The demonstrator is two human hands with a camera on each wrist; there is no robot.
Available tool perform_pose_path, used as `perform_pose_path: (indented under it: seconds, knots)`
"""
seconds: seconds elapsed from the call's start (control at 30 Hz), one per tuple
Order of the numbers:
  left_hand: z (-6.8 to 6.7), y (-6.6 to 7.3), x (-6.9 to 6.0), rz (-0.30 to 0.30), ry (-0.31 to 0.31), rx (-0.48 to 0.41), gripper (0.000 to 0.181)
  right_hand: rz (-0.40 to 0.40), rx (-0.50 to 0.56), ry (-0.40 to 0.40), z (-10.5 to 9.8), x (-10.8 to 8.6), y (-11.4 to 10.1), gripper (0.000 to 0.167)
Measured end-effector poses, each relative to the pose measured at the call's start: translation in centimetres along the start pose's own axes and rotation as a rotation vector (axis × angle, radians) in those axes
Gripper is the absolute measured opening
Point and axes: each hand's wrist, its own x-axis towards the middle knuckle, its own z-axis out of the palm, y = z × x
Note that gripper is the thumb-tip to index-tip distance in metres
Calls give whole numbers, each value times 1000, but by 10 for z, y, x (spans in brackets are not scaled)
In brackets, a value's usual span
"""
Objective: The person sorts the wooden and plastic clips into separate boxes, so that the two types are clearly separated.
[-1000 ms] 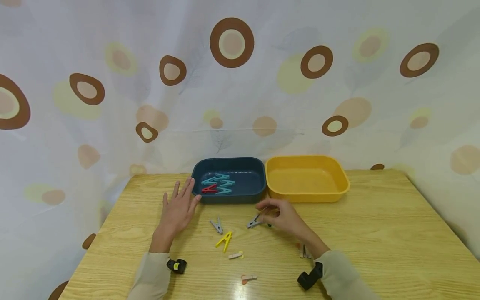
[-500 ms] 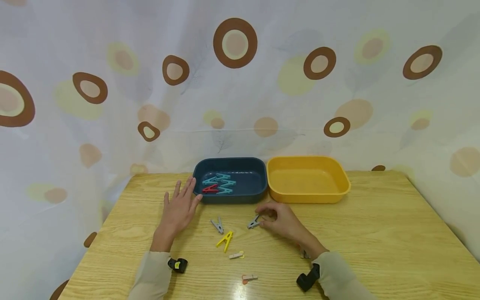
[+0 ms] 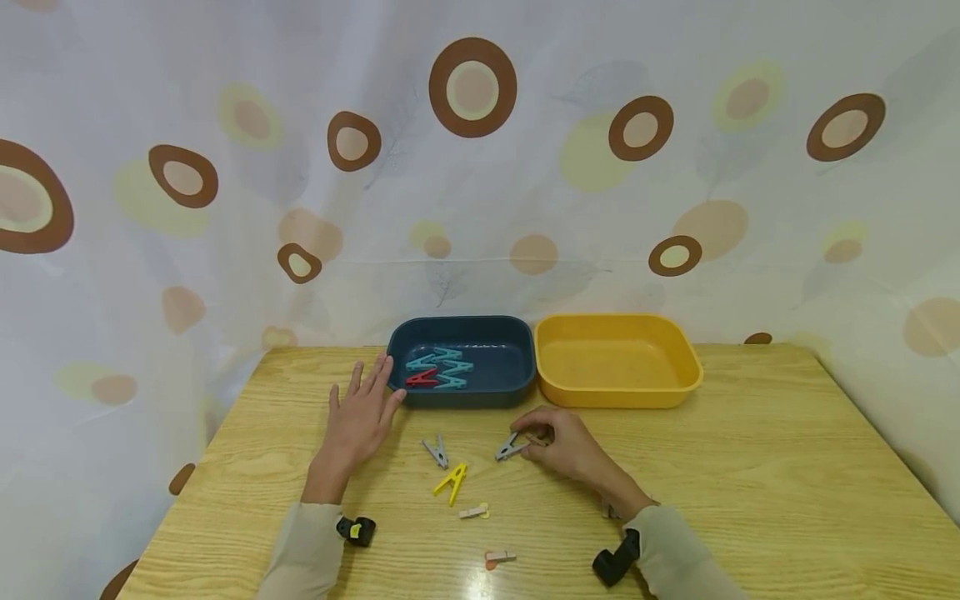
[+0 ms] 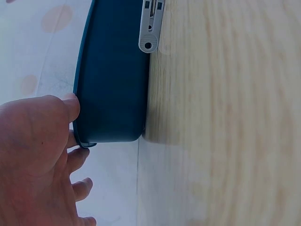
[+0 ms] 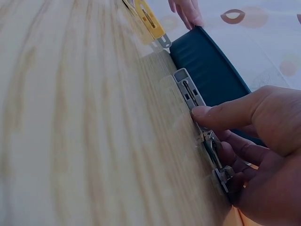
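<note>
My left hand (image 3: 357,422) has its fingers spread and extended against the left end of the dark blue tray (image 3: 525,392), thumb at the front corner. My right hand (image 3: 566,442) pinches a grey clothespin (image 3: 507,447) by its legs, low over the table in front of the trays. Under the curled fingers in the right wrist view is another clip with metal parts (image 5: 214,150), mostly hidden. Nearby on the table lie a second grey clothespin (image 3: 437,452) and a yellow clothespin (image 3: 452,483). Several teal clothespins (image 3: 459,367) and a red clothespin (image 3: 422,379) lie in the blue tray.
A yellow tray (image 3: 622,398) stands right of the blue one, against it. Small wooden clips (image 3: 472,512), one with a yellow and another (image 3: 501,556) with an orange decoration, lie near the front. More clips (image 3: 609,508) are partly hidden under my right forearm. A patterned cloth (image 3: 480,208) hangs behind.
My right fingers have closed in slightly around the grey clothespin. The left hand stays at the blue tray; the whole view has shifted a little.
</note>
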Motion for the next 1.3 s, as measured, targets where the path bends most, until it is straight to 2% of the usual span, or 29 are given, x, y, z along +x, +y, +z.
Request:
perform_pose_path:
  seconds: [0.4, 0.7, 0.93, 1.3]
  knots:
    - [1, 0, 0, 2, 18, -10, 66, 10, 18, 60, -6, -1, -9, 30]
    - [0, 1, -1, 3, 16, -17, 65, -2, 40, 57, -12, -1, -23, 27]
    - [0, 1, -1, 1, 14, -19, 65, -24, 16, 72, -17, -2, -32, 25]
    - [-1, 2, -2, -4, 5, -19, 65, -25, 43, 116, -18, 1, -36, 24]
